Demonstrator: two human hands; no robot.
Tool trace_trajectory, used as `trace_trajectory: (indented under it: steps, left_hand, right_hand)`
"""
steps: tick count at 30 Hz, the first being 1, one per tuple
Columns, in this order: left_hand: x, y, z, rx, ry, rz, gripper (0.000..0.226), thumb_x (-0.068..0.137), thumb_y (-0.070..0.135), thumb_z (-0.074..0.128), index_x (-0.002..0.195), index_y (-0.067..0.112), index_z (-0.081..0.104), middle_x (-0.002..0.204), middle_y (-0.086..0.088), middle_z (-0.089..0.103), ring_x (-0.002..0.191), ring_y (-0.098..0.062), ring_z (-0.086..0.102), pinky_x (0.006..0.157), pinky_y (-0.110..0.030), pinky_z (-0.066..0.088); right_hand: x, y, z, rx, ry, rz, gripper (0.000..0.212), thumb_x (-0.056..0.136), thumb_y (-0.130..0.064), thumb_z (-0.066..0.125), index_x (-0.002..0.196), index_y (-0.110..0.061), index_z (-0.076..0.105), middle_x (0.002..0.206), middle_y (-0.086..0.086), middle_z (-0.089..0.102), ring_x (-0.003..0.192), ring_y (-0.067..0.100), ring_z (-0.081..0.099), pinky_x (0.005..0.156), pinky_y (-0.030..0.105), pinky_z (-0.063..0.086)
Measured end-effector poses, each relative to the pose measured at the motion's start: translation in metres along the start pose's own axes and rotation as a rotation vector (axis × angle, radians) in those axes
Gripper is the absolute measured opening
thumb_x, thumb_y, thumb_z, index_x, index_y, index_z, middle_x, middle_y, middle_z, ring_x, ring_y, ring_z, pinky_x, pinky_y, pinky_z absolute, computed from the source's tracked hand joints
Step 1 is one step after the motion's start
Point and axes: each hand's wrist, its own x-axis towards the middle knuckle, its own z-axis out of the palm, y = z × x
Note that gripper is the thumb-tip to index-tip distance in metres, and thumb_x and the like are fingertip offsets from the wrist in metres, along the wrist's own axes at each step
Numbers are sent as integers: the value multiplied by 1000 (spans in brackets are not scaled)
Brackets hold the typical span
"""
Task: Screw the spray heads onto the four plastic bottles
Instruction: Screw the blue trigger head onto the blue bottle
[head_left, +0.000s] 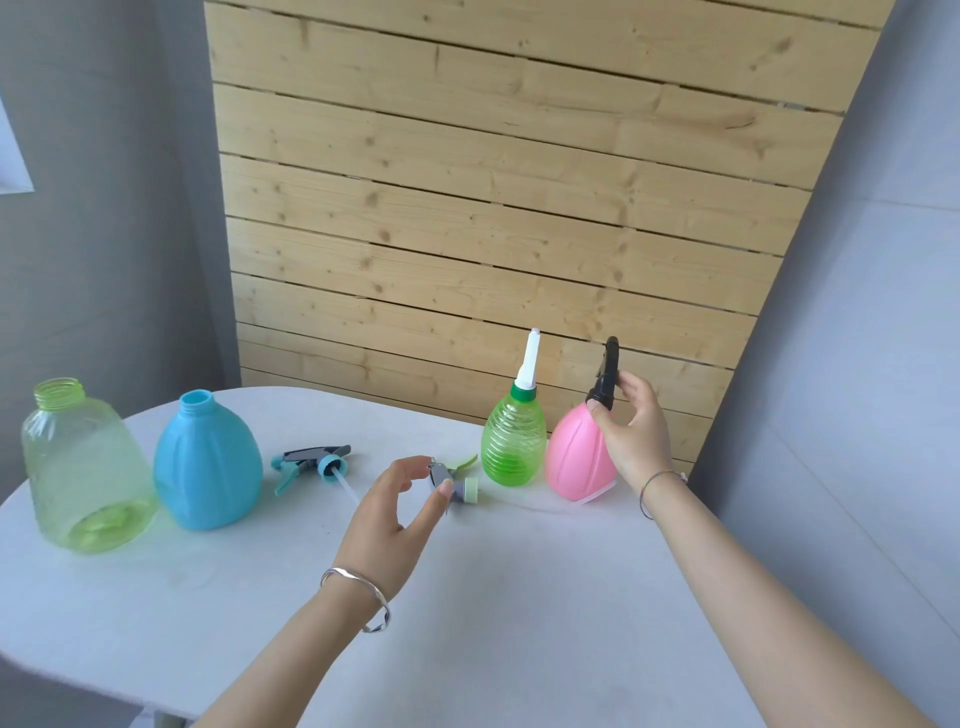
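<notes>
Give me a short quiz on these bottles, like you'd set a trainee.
1. True or false: the blue bottle has no spray head on it.
2. How many spray heads lie loose on the table?
3. The right hand grips the black spray head on which bottle? A pink bottle, B blue bottle, C none.
Key: 1 true. 2 two, the blue spray head and the green spray head. 3 A.

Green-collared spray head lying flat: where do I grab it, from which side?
Probably pinch the spray head by its grey body behind the collar, from above-left. It lies on its side, collar facing right, trigger pointing away; the left hand is nearest.
</notes>
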Motion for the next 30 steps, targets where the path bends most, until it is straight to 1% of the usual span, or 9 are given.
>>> trace_trajectory:
  steps: [5,8,10,15,17,20,23,26,30]
  left_hand:
    - [-9,3,-19,17,10,26,33,88,40,57,117,27,53,115,12,59,109,-11,55,87,-24,39]
    - [-15,2,-37,30,32,30,33,88,40,57,118,26,53,116,12,59,110,-11,54,89,-25,41]
    - [-17,0,-54,41,65,31,33,88,37,58,119,25,53,117,11,59,110,-11,54,90,-27,42]
    - [-16,-6,-104,18,281,64,23,88,24,61,112,24,57,106,9,60,99,-20,59,81,-27,44]
    - [-14,-10,-125,61,389,93,27,87,24,63,113,24,55,105,7,57,95,-22,57,80,-31,46]
    - [-6,-19,-148,242,483,132,50,83,21,67,128,16,46,120,-4,53,109,-26,49,95,-33,40]
    - [5,-29,-160,305,438,72,68,81,21,70,139,11,35,139,-10,44,127,-29,39,104,-32,30]
    - [14,-43,-162,290,333,-36,77,82,26,69,144,12,26,142,-9,41,130,-28,35,107,-36,31]
    - [19,-56,-161,357,253,-36,76,82,21,68,145,11,25,146,-9,37,133,-29,34,110,-36,31]
  right_hand:
    - [-17,-36,-4,24,49,-36,46,85,-12,64,128,-16,50,132,-2,53,125,11,45,98,19,31]
    - [-41,-63,9,70,-9,-87,36,85,-9,63,120,-18,56,117,-11,56,106,8,50,83,5,35]
    - [-62,-80,28,119,-95,-100,29,86,-7,62,113,-17,60,112,-13,59,104,6,52,83,0,35]
    - [-118,-102,97,238,-334,5,22,87,-4,60,98,-22,61,108,-6,62,112,10,55,100,26,40]
    - [-133,-105,125,248,-432,39,22,86,-6,61,94,-26,60,109,-5,63,113,11,55,101,28,41]
    - [-145,-103,161,180,-556,61,19,86,-13,64,96,-28,60,109,-10,62,114,9,53,94,21,37]
    - [-149,-89,183,47,-592,96,21,88,-16,61,108,-21,63,119,-7,62,123,12,51,93,16,33]
    - [-148,-73,194,-121,-646,105,29,91,-21,57,118,-16,63,132,1,58,126,15,50,92,13,31]
    - [-144,-60,197,-254,-743,147,36,98,-23,45,125,-7,60,136,9,57,128,24,51,101,26,37]
